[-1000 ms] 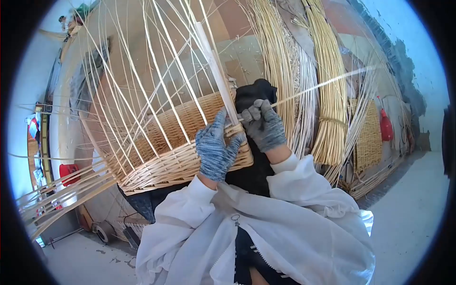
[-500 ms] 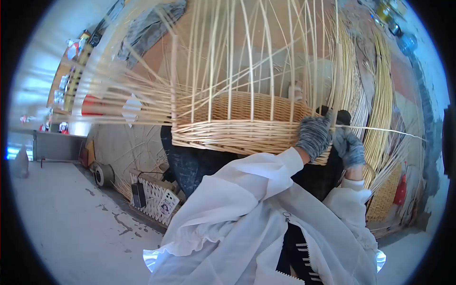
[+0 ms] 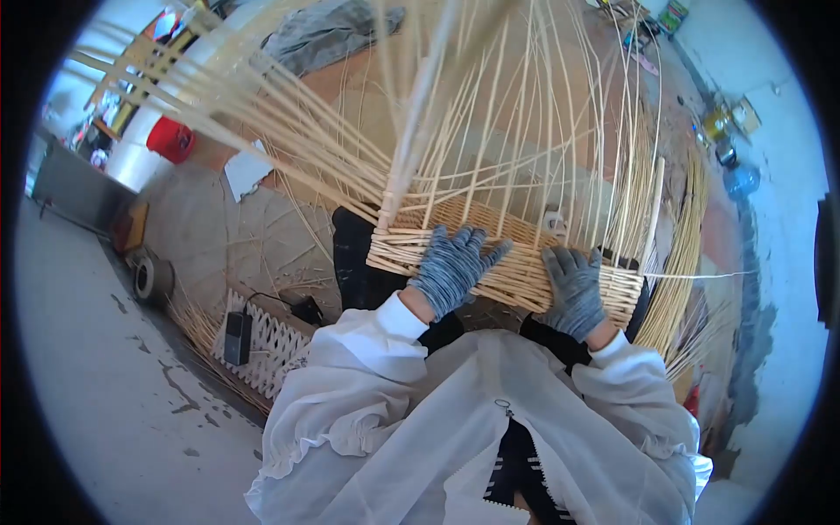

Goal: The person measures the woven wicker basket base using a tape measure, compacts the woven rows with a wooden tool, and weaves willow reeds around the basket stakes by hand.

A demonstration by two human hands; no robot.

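Left hand (image 3: 453, 269) has shifted from the right end of the wicker basket (image 3: 509, 278) to near its left end, on the near wall. Right hand (image 3: 573, 296) has released the thin strand (image 3: 700, 276) it pinched half a second ago and moved inboard, onto the same wall near the right end. Strand now juts rightward from the right corner, clear of both hands.

Grip, left: fingers spread over the wall, thumb out to the right. Grip, right: fingers on the rim; cannot tell whether they clasp it.

Basket lies in front of the person, over dark cloth (image 3: 348, 267). Near wall now slopes down rightward in view, where it ran almost level; unclear whether basket or camera turned. Upright stakes (image 3: 573, 149) rise from it; loose rods (image 3: 306, 153) fan out far left. Red bucket (image 3: 170, 140) beyond, at left.
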